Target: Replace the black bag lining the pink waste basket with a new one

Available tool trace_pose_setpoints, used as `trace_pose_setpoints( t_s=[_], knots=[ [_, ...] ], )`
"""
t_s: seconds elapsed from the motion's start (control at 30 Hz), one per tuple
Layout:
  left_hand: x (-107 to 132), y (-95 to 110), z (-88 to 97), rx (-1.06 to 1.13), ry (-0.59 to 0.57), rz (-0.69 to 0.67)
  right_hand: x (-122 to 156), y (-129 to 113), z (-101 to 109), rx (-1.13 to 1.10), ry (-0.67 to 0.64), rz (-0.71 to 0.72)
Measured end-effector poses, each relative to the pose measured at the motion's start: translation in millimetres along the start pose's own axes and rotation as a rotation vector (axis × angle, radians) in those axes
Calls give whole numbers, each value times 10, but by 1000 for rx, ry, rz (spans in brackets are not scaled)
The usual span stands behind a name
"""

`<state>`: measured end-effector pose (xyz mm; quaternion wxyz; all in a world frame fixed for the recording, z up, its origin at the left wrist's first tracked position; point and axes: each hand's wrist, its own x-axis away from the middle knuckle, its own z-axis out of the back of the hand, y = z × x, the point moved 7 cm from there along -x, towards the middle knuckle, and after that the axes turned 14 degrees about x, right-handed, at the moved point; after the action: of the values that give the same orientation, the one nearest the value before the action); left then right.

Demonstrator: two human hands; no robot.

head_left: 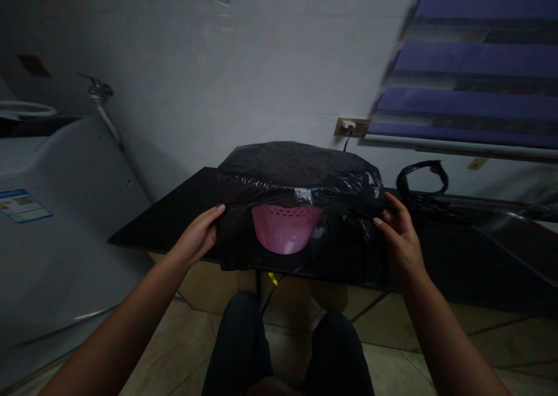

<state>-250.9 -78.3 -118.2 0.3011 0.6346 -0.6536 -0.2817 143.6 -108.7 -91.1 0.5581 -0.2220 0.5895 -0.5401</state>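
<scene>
A black plastic bag (296,163) is stretched over the far part of a pink plastic basket (285,230) with holes near its top. Only the basket's front shows; the bag hides the remainder. At the bag's left edge, my left hand (203,233) pinches the plastic between thumb and fingers. Opposite it, my right hand (401,236) grips the bag's right edge, where the plastic is bunched. Both hands are level with the basket, one on either side.
The dark counter (170,210) runs along a tiled wall. A power socket (353,127) has a plug and cord. Another black plastic bag (422,178) stands at the right. A grey-white appliance (65,227) is at the left; a cord with a yellow tag (272,278) hangs at the front edge.
</scene>
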Motion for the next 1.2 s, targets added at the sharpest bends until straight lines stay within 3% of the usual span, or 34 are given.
trace_pose_setpoints(
  t_s=[0.3,0.53,0.8,1.0,1.13,1.2],
  knots=[
    [-10,-26,22,-1,-45,10,-10,18,-65,-48,-22,-5],
    [-40,-49,103,4,-10,2,-4,57,-34,19,11,-17],
    [-7,-71,69,-146,-133,32,155,-3,149,323,-2,14],
    [11,-52,88,-199,-107,18,164,-280,281,309,137,141],
    [30,-28,81,-222,-104,14,128,-631,314,509,222,246],
    [41,-21,74,-224,-106,16,99,-872,246,617,223,368]
  ],
)
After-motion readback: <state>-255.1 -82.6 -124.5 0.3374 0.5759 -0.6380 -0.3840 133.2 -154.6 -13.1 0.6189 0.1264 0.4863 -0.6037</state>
